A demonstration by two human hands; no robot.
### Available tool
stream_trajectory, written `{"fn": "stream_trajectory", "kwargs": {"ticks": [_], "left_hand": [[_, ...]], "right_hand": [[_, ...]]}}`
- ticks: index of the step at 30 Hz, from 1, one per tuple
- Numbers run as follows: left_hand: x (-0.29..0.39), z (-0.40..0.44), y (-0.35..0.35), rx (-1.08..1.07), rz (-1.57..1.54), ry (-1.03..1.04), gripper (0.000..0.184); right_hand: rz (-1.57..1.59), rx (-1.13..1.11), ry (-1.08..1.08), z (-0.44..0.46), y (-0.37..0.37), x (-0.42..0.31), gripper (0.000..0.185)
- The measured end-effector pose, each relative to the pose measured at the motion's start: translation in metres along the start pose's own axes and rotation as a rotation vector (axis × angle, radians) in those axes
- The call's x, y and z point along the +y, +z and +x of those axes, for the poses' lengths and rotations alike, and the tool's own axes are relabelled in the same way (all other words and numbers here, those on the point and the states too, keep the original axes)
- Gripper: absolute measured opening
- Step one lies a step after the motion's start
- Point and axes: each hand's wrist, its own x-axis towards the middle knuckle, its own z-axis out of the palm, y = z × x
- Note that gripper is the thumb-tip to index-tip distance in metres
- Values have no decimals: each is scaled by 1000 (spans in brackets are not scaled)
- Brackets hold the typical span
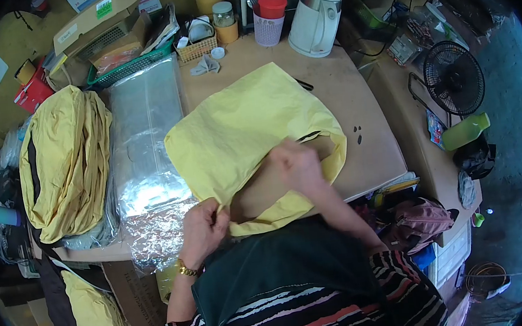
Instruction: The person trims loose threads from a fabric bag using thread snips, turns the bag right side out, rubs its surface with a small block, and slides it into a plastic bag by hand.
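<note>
A yellow fabric bag [240, 117] lies spread on the brown table, its strap or opening edge curving round a patch of bare tabletop. At the near left corner of the cloth, my left hand [207, 226] is closed, pinching the yellow fabric between thumb and fingers. My right hand [296, 162] is closed in a fist at the inner edge of the opening; whatever it may hold is hidden. A short dark strip shows just right of that hand, along the fabric edge. Part of a black object [305, 84] sticks out beyond the bag's far right edge.
Clear plastic sheets [146, 130] lie left of the bag, beside a stack of folded yellow fabric [67, 164]. Along the back stand a green basket [130, 65], a pink cup [269, 30] and a white kettle [316, 22]. A black fan [454, 78] and green bottle [466, 132] are at right.
</note>
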Motion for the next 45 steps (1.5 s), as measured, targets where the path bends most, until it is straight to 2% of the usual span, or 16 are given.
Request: {"fn": "stream_trajectory", "kwargs": {"ticks": [3,7,9,11,14,16,20,23,27,32,36,37,38,40,43,45], "left_hand": [[-5,-8,-33,32,17,-146,23],[-6,-16,-50,86,201,-3,21],[-15,-18,-63,-47,272,-47,18],[-42,-15,-89,48,149,-69,18],[-73,16,-99,417,-22,-8,35],[-87,53,-88,469,-192,-24,44],[-107,111,-68,324,-515,-40,27],[-112,121,-59,408,-387,-8,26],[-120,119,-50,536,-297,-54,37],[-122,127,-62,439,-141,-205,36],[-34,132,-136,734,-339,272,20],[-14,128,-163,736,-370,305,16],[10,126,-178,810,-483,542,14],[40,114,-208,828,-276,785,12],[45,97,-202,938,23,840,11],[32,76,-172,943,312,693,10]], "right_hand": [[-463,160,129,-6,-41,55,5],[-330,94,234,-18,-73,46,5],[-296,1,313,-26,-88,48,5],[202,-274,633,-24,-119,64,12],[189,-15,551,23,-127,75,23],[411,51,444,63,-87,88,25],[612,56,277,114,11,124,26],[418,-243,406,132,30,139,22],[349,-127,358,129,38,151,20],[117,-161,265,125,36,151,23],[164,148,191,193,-73,40,26],[270,245,57,211,-100,38,27],[252,324,-79,218,-129,13,24],[410,376,-295,224,-165,-5,20],[175,425,-255,192,-177,-10,15],[16,440,-198,153,-155,9,11]]}}
